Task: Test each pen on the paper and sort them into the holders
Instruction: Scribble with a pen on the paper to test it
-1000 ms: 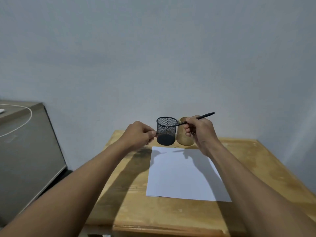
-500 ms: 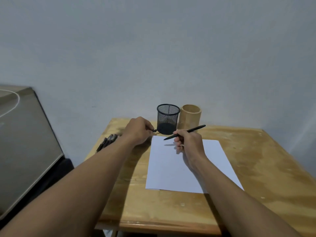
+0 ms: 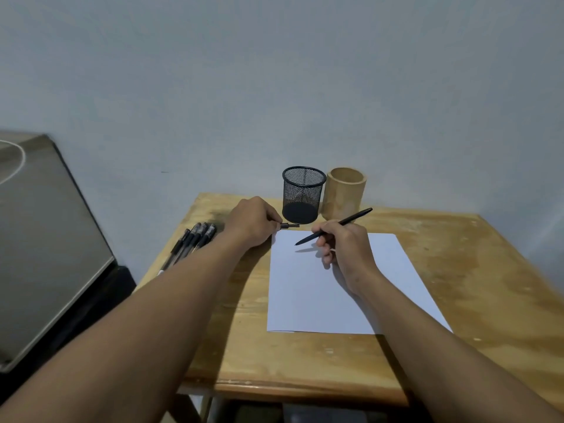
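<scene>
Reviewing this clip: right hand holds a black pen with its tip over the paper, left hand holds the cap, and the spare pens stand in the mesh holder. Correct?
Not quite. The head view shows the mesh holder empty; the spare pens lie on the table, left of the left hand. The right hand, pen, cap and paper are as described.

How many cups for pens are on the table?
2. The black mesh holder stands at the back of the wooden table, and the bamboo holder stands just to its right. Both look empty.
</scene>
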`<control>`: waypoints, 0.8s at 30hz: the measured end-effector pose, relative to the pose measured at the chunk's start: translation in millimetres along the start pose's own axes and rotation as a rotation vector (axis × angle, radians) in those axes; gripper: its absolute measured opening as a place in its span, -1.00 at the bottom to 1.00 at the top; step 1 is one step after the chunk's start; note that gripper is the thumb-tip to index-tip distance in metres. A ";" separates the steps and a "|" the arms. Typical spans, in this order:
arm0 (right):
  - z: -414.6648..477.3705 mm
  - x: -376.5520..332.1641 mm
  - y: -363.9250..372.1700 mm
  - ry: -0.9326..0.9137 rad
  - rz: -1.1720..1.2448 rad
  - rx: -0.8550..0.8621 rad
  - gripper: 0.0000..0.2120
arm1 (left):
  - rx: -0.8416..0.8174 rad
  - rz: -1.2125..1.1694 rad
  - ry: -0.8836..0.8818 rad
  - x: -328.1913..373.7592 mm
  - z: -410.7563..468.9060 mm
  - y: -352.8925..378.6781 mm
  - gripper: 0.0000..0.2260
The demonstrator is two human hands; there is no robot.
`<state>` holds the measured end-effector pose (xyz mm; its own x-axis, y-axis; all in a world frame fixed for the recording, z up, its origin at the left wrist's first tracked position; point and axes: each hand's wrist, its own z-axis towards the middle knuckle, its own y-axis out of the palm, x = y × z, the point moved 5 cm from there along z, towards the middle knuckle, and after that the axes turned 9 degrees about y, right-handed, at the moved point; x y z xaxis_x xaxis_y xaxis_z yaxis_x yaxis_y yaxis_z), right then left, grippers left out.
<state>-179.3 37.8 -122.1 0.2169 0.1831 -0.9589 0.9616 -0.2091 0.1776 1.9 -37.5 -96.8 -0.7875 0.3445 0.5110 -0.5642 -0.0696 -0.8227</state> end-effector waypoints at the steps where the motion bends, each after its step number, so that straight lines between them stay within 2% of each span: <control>1: -0.3 -0.2 -0.4 -0.004 0.002 -0.001 -0.68 | -0.003 0.001 0.000 0.2 -0.5 0.2 -0.88; 5: -0.7 -2.0 -1.1 -0.014 0.028 0.014 -0.66 | 0.025 0.022 0.031 -3.7 -14.9 -4.3 -0.78; 9: -5.0 -7.5 -0.1 -0.016 0.032 0.048 -0.79 | -0.013 0.203 0.211 -1.8 -55.8 2.2 -0.77; 11: -6.2 -11.4 3.4 -0.018 0.012 0.065 -0.79 | -0.048 0.287 0.249 -2.3 -70.1 11.3 -0.67; 13: -3.7 -15.4 9.7 -0.028 -0.028 0.075 -0.83 | -0.071 0.316 0.229 -5.2 -73.6 17.6 -0.57; 15: 4.2 -18.9 17.7 -0.059 -0.110 0.086 -0.91 | -0.073 0.317 0.216 -5.6 -73.7 20.1 -0.58; 18: 17.1 -22.5 28.4 -0.141 -0.286 0.105 -0.89 | -0.053 0.323 0.222 -4.5 -74.8 20.2 -0.62; 24: 31.7 -14.0 43.1 -0.114 -0.288 0.017 -0.90 | -0.104 0.331 0.161 -7.0 -76.8 24.7 -0.56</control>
<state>-146.2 -4.2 -108.1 -0.0853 0.1288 -0.9880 0.9776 -0.1806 -0.1079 12.5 30.2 -139.8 -0.8692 0.4626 0.1744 -0.2511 -0.1093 -0.9618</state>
